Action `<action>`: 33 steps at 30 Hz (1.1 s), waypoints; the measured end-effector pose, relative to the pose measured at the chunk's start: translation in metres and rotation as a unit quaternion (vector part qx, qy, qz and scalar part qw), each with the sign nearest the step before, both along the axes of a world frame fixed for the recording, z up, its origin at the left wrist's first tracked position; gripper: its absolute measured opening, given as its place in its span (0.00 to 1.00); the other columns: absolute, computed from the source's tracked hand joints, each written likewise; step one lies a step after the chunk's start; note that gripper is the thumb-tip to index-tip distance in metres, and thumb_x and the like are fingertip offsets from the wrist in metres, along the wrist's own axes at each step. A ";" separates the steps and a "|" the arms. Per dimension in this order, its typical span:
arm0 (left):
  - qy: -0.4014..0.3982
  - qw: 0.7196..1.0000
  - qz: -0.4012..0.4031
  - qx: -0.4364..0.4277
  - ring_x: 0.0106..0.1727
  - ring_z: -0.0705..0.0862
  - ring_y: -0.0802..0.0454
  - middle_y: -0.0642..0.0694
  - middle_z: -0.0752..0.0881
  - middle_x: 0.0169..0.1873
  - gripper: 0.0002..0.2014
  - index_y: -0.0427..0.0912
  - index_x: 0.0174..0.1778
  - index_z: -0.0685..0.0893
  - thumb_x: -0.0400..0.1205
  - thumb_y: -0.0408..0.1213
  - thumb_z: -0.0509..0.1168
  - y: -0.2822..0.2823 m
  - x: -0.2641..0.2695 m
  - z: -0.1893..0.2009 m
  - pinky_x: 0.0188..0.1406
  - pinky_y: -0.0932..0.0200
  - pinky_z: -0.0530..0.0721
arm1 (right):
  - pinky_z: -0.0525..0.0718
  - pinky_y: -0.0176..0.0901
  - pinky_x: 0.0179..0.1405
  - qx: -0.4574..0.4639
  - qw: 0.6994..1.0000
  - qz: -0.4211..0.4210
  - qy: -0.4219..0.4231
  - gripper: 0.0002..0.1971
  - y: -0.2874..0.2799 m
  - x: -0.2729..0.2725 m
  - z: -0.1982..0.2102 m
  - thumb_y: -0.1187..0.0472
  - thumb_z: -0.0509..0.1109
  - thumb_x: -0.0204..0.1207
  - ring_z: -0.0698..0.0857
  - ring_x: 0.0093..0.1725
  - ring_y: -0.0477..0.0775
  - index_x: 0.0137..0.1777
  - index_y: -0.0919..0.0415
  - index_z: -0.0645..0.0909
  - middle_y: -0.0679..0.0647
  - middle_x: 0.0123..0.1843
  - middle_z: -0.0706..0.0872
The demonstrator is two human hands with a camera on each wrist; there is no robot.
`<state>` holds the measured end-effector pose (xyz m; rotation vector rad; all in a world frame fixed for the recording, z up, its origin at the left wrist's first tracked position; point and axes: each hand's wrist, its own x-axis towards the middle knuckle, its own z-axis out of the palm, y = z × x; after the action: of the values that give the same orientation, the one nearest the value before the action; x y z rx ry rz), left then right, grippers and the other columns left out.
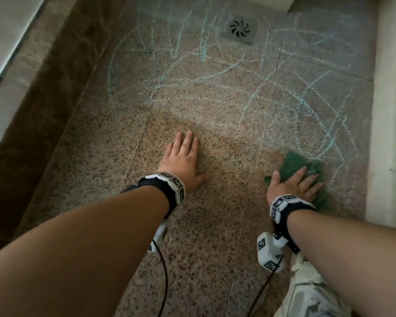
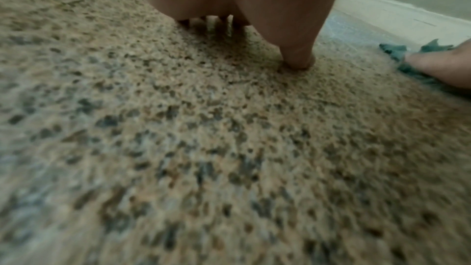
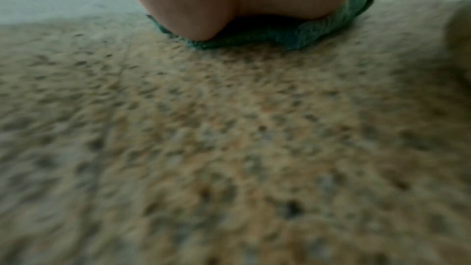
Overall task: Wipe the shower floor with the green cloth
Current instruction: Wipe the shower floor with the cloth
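— Where is the green cloth (image 1: 306, 165)?
— Flat on the shower floor (image 1: 215, 225), under the right hand (image 1: 293, 184), whose straight fingers press it down; chalk marks (image 1: 325, 124) lie just beyond its fingertips.
— And the left hand (image 1: 183, 161)?
— Apart from the cloth, palm flat on bare floor, fingers straight, thumb out. The drain (image 1: 239, 28) sits well ahead of both.

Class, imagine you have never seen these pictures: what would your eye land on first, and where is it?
Pale chalk scribbles cover the far part of the speckled shower floor, around the drain. Nearer, the right hand presses flat on the green cloth, while the left hand rests flat on bare floor.
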<state>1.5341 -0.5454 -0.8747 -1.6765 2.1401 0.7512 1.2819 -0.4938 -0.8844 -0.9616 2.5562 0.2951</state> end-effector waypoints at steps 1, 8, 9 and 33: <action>-0.002 1.000 0.000 -0.001 0.85 0.29 0.43 0.46 0.28 0.85 0.55 0.43 0.86 0.32 0.80 0.65 0.63 0.001 -0.001 0.000 0.85 0.46 0.38 | 0.41 0.58 0.83 -0.011 1.000 0.008 -0.007 0.40 -0.003 0.010 0.000 0.37 0.50 0.85 0.39 0.86 0.66 0.88 0.57 0.39 0.60 0.88 0.39; -0.002 1.000 0.018 0.010 0.85 0.30 0.44 0.46 0.30 0.85 0.51 0.44 0.86 0.34 0.82 0.62 0.60 -0.002 -0.006 0.007 0.86 0.44 0.39 | 0.34 0.56 0.82 -0.038 0.899 0.417 -0.128 0.39 -0.024 0.099 0.007 0.40 0.50 0.86 0.33 0.85 0.64 0.87 0.55 0.34 0.58 0.88 0.34; -0.002 1.000 0.024 0.013 0.85 0.30 0.44 0.47 0.31 0.86 0.49 0.44 0.87 0.35 0.82 0.59 0.60 -0.002 -0.007 0.009 0.86 0.44 0.40 | 0.35 0.55 0.83 -0.041 0.888 0.434 -0.144 0.39 -0.025 0.103 0.008 0.41 0.52 0.86 0.33 0.86 0.62 0.87 0.54 0.34 0.57 0.88 0.35; -0.052 0.997 0.016 0.049 0.85 0.31 0.40 0.48 0.29 0.85 0.58 0.47 0.86 0.32 0.77 0.65 0.67 -0.005 -0.014 0.016 0.86 0.40 0.45 | 0.48 0.46 0.84 -0.087 0.865 0.452 -0.199 0.44 -0.031 0.076 0.009 0.48 0.67 0.83 0.44 0.87 0.55 0.88 0.57 0.41 0.54 0.89 0.41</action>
<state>1.5205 -0.5508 -0.8589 -1.6667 1.9784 0.7481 1.3575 -0.5253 -0.8751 -2.0118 1.6249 0.0857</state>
